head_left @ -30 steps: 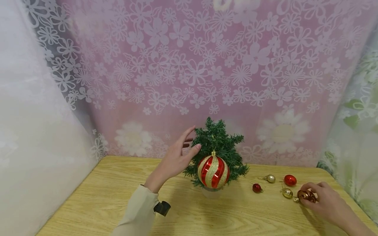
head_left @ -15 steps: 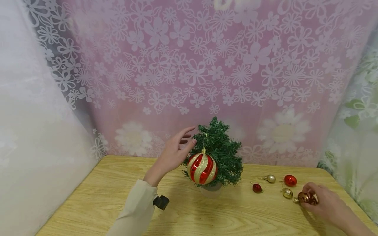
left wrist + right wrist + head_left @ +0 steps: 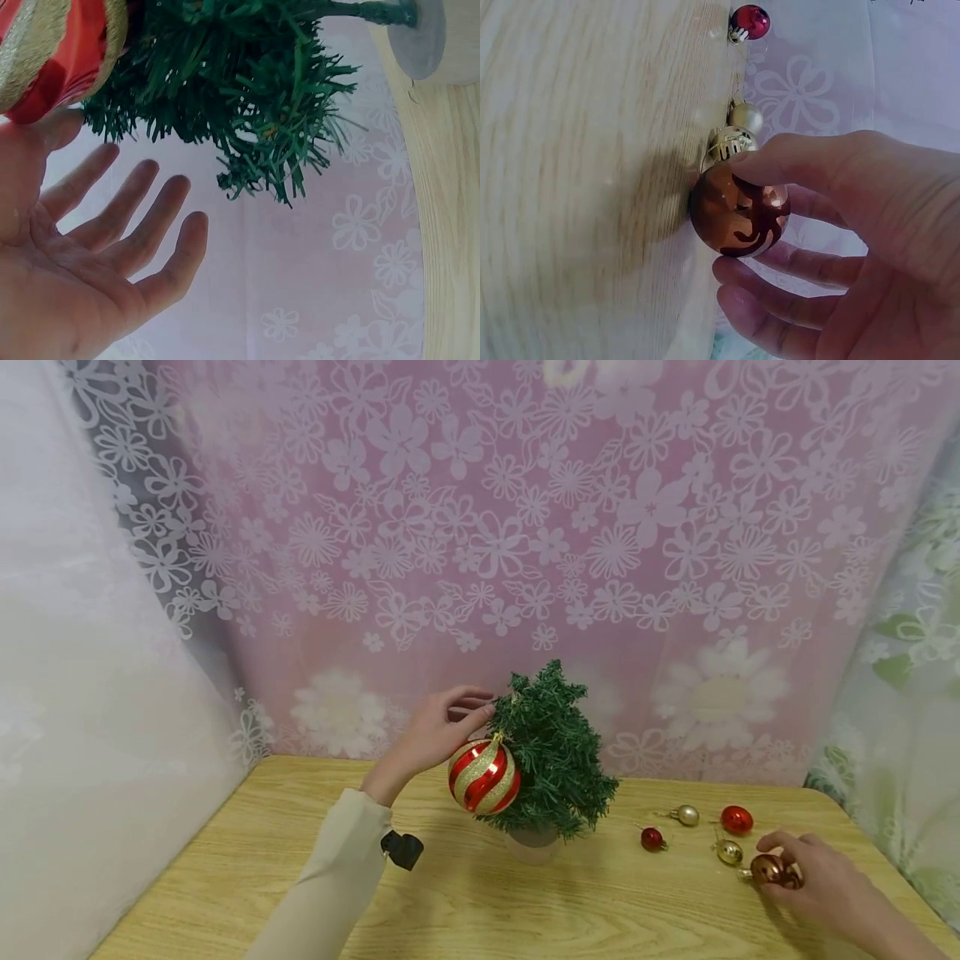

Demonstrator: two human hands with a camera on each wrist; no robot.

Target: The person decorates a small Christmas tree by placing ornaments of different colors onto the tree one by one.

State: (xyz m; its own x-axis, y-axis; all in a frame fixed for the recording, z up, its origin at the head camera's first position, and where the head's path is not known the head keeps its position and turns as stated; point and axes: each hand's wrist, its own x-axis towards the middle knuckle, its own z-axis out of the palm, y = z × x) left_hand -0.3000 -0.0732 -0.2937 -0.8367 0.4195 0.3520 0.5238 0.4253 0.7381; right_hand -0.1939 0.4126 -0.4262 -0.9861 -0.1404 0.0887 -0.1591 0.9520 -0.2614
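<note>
A small green Christmas tree point(image 3: 558, 747) stands in a pale pot point(image 3: 531, 847). From its left side hangs a large red-and-gold striped Christmas ball point(image 3: 483, 778). My left hand point(image 3: 435, 731) is at the tree's upper left, behind the ball. In the left wrist view the left hand point(image 3: 112, 247) has loosely spread fingers with nothing between them; its thumb lies by the branches and the striped ball point(image 3: 56, 56). At the right of the table, my right hand point(image 3: 828, 885) holds a shiny brown Christmas ball point(image 3: 767, 868), thumb on top and fingers around it point(image 3: 739, 210).
Several small Christmas balls lie on the wooden table point(image 3: 300, 860): a dark red one point(image 3: 652, 839), a pale gold one point(image 3: 687, 815), a bright red one point(image 3: 737, 820) and a gold one point(image 3: 729, 852). A floral curtain point(image 3: 525, 527) hangs behind the table.
The tree has turned, carrying the striped ball from its front to its left side. My left hand has shifted slightly left. My right hand stays on the brown ball, nearly still.
</note>
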